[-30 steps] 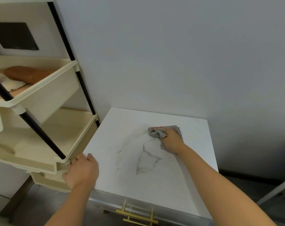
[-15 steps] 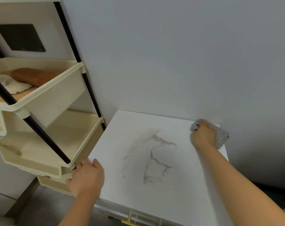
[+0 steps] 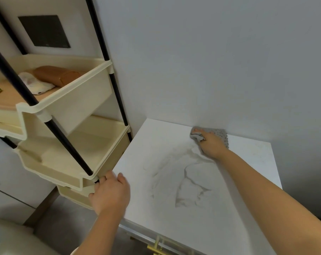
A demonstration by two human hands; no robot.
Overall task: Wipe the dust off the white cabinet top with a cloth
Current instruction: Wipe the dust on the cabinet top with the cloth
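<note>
Cabinet top: set back against the wall, with the rack just beside it on the left.
Cloth: on the top's rear edge, near the wall, under the right hand.
Left hand: at the top's left edge, just beside the lower tray.
Upper tray: pouch behind a bundle.
Drawer handle: below the front edge.
</note>
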